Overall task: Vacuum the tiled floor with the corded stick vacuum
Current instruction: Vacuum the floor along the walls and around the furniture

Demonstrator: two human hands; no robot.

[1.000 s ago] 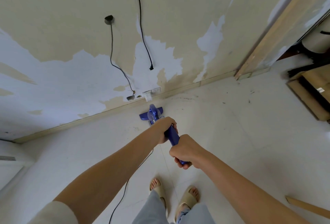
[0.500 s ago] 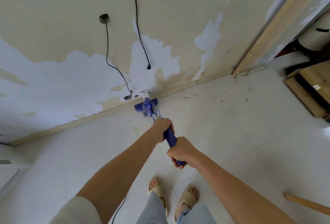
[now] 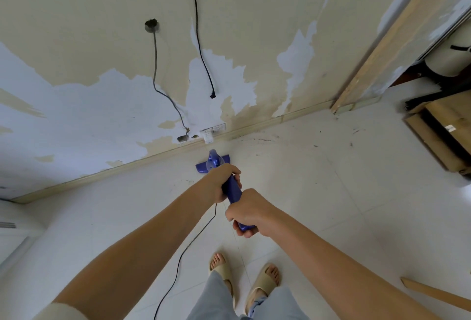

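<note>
Blue plastic fills both fists: the fingers of the left hand [image 3: 224, 182] are wrapped tight round the vacuum [image 3: 230, 187] on its handle, higher up the stick, and those of the right hand [image 3: 248, 214] are clamped on the handle's end, nearest the body. From the grips the stick runs toward 12 o'clock, down to the floor head [image 3: 212, 163], which sits flat on the tiled floor [image 3: 318, 205], near the skirting board [image 3: 142, 163] but apart from it. The cord [image 3: 183, 256] drops from under the left hand and trails off toward 7 o'clock, beside the person's sandals [image 3: 263, 281].

This looks like a stroke along the wall edge, mid-task. Dark grit [image 3: 265, 138] lies along the skirting at 1 o'clock, so the next pass probably wants the head steered rightward, with the cord kept clear of the feet.

The floor is pale, glossy tile. The wall [image 3: 102, 26] has peeling paint; two sockets [image 3: 212, 131] sit low on it, and two loose cables [image 3: 204, 64] hang above. A door frame [image 3: 382, 52] stands at 2 o'clock, cardboard boxes [image 3: 438, 131] at 3 o'clock, and a wooden strip [image 3: 433, 294] at 4 o'clock.
</note>
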